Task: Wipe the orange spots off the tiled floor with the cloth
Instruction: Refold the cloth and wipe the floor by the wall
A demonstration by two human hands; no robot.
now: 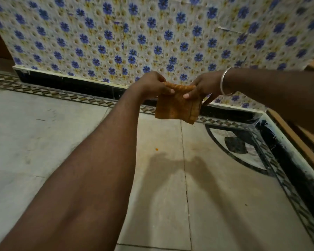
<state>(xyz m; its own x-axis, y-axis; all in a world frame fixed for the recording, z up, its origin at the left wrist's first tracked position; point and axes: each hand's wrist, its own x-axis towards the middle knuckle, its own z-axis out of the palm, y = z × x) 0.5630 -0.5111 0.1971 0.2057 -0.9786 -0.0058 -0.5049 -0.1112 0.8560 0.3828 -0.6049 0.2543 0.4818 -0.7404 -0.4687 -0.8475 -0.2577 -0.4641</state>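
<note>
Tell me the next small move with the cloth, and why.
Probably lower the cloth onto the orange spot. Both the left hand and right hand hold it folded in the air, above the floor, and the spot is unwiped.

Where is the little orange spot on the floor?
In the head view, the orange spot sits mid-frame on the floor, below the cloth held in both hands.

Two hands, left [152, 85] and right [204, 86]; one cloth [176, 108]; one orange spot [157, 149]; one bangle [223, 82].

No legible text, labels or numbers anywhere, seemingly.
</note>
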